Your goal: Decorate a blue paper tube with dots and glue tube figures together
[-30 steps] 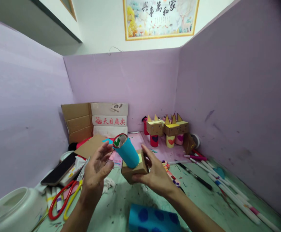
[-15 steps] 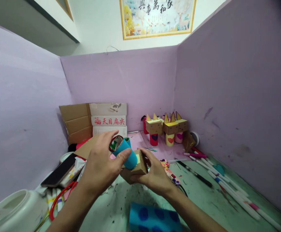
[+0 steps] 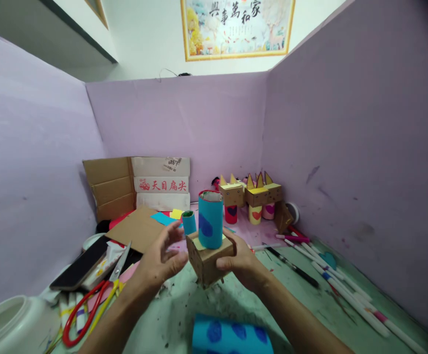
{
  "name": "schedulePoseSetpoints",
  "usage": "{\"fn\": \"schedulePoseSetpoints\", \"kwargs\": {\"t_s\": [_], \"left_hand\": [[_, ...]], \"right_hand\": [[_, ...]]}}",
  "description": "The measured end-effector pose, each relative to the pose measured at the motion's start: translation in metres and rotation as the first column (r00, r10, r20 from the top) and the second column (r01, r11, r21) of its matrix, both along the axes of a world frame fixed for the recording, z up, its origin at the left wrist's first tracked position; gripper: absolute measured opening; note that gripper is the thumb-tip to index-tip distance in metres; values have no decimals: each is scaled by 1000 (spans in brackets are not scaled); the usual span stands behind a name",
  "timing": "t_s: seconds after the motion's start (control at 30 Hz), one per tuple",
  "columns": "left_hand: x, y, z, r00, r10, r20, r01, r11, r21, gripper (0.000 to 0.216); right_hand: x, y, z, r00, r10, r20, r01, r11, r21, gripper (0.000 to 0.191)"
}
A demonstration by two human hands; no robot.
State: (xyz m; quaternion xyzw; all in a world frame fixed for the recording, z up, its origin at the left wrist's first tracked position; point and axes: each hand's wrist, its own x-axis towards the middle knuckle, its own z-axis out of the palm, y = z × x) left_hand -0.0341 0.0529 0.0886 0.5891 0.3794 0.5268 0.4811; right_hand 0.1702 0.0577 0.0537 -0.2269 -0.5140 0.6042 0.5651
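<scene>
My right hand grips a small cardboard box from its right side, thumb on the near face, holding it above the table. On the box's top stands a blue paper tube with a dark blue patch and a red-edged open end facing up. My left hand is apart from the box on its left, fingers spread and holding nothing. Just behind those fingers a smaller blue tube with a green inside stands upright. Nearest me on the table lies a larger blue roll with dark blue spots.
Red-handled scissors, a phone and a white jar crowd the left. Several cardboard-headed tube figures stand at the back right. A black pen and white markers lie right. Folded cardboard leans at the back.
The blue tube has gone from tilted to upright on the box. My left hand has let go of it and moved away to the left; my right hand still holds the box.
</scene>
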Motion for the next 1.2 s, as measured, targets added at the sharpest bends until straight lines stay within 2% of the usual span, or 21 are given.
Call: {"fn": "schedulePoseSetpoints", "kwargs": {"t_s": [0.07, 0.13, 0.2, 0.27, 0.4, 0.47, 0.53, 0.63, 0.73, 0.8, 0.9, 1.0, 1.1, 1.2], "left_hand": [[-5, 3, -22, 989, -85, 120, 107, 976, -191, 65], [-7, 2, -39, 955, -178, 237, 241, 932, -270, 64], [-5, -2, -47, 895, -322, 308, 402, 882, -247, 69], [-2, -6, -49, 830, -427, 359, 510, 842, -179, 75], [1, -11, -45, 741, -519, 426, 607, 789, -94, 85], [1, -13, -45, 741, -522, 423, 607, 789, -91, 86], [1, -13, -48, 772, -486, 410, 566, 820, -92, 86], [1, -9, -55, 860, -366, 355, 417, 906, -77, 85], [2, -4, -64, 939, -216, 267, 251, 963, -102, 89], [3, -1, -70, 952, -180, 247, 222, 963, -152, 91], [7, -1, -78, 938, -199, 283, 258, 947, -190, 90], [9, -1, -82, 929, -217, 299, 274, 948, -164, 89], [7, 1, -83, 940, -211, 267, 250, 961, -122, 86], [2, 2, -79, 973, -166, 159, 175, 984, -44, 86]], "right_hand": [[2, 0, -3, 997, 74, 2, -74, 997, 1, 78], [2, 0, -7, 986, 164, -7, -164, 986, -10, 79], [1, 0, -11, 973, 229, -28, -230, 973, -15, 79], [-1, -1, -14, 961, 274, -24, -274, 962, -10, 78], [-3, -4, -16, 940, 335, 56, -335, 942, -15, 75], [-5, -6, -15, 933, 350, 79, -349, 937, -29, 74], [-7, -5, -16, 948, 307, 85, -306, 952, -28, 73], [-6, 2, -18, 997, 43, 69, -42, 999, -14, 74], [-1, 8, -18, 966, -255, 43, 257, 966, -27, 72], [4, 10, -14, 941, -335, 39, 335, 942, 9, 70], [11, 6, -1, 924, -380, 46, 372, 920, 123, 72], [12, 5, 16, 902, -419, 105, 387, 891, 239, 70], [5, 9, 37, 850, -450, 275, 349, 871, 346, 66], [-6, 15, 57, 734, -506, 452, 311, 843, 439, 63]]}}
